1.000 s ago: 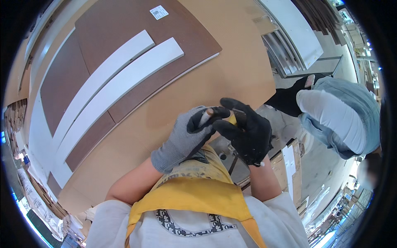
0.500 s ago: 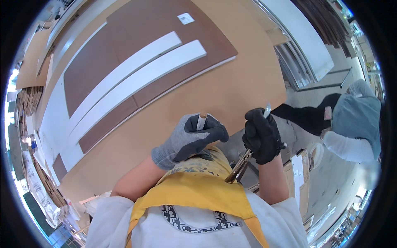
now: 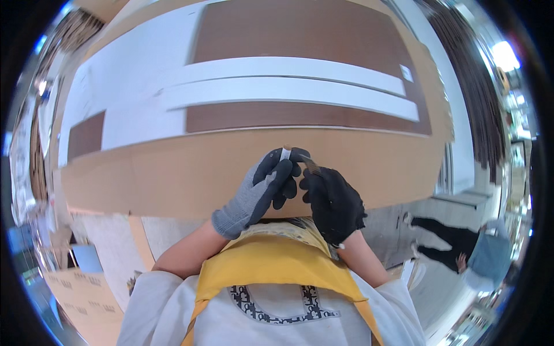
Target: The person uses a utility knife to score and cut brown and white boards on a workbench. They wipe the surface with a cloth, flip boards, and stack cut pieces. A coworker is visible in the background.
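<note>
My left hand [image 3: 258, 187], in a grey glove with black palm and fingers, is closed around a short white stick with a brown top [image 3: 285, 154]. The stick's brown end points up between thumb and fingers. Close beside it, my right hand [image 3: 336, 205] in a black glove grips a narrow tool with a flat, brownish, stained end [image 3: 312, 166]. That end angles toward the stick and the left fingertips; whether they touch I cannot tell. The tool's handle is hidden in the glove. Both hands are above the near edge of a tan board [image 3: 173, 173].
On the tan board lie a brown panel [image 3: 300, 32], a long white strip [image 3: 259, 64] and a second white strip [image 3: 277, 91]. A dark stack of long pieces [image 3: 473, 86] stands at the right. Another person [image 3: 490, 254] is on the floor at the lower right.
My view has turned, so the panels now lie straight across. My right hand has come leftward to my left hand, and its tool's stained end now points up-left at the stick instead of down.
</note>
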### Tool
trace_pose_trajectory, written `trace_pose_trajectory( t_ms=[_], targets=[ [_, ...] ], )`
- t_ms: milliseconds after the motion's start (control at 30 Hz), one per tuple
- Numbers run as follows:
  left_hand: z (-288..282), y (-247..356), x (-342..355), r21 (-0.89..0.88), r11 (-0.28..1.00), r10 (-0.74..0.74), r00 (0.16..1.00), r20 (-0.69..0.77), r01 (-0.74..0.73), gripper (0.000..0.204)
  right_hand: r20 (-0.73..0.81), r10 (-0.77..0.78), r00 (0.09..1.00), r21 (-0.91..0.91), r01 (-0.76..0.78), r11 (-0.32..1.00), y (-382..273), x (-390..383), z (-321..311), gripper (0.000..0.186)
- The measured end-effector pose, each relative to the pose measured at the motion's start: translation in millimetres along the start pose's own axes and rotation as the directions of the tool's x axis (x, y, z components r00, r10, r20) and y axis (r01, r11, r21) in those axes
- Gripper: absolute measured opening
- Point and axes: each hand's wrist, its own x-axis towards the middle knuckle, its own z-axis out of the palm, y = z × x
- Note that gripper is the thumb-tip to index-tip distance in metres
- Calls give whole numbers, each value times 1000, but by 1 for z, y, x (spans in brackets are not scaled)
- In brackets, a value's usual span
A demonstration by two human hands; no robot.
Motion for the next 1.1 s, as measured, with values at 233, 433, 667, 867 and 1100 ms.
trace_pose_trajectory(
  t_ms=[233, 433, 667, 867, 1100],
  targets=[
    [-79, 8, -96, 48, 957, 286, 901, -327, -286, 35, 232, -197, 952, -214, 248, 945, -96, 42, 96, 18],
    [-103, 8, -131, -204, 893, 272, 843, -464, -400, 35, 321, -315, 893, -120, 368, 922, -138, 34, 131, 20],
    [-106, 2, -157, -313, 836, 240, 813, -530, -451, 31, 330, -321, 887, 37, 328, 944, -152, 30, 154, 20],
    [-100, -1, -162, 596, 656, 737, 561, -376, -463, 31, 377, -357, 855, 1, 385, 923, -160, 23, 138, 27],
    [-86, -2, -157, 314, 861, 498, 793, -352, -401, 33, 317, -380, 869, 11, 398, 917, -135, 23, 117, 24]
  ],
)
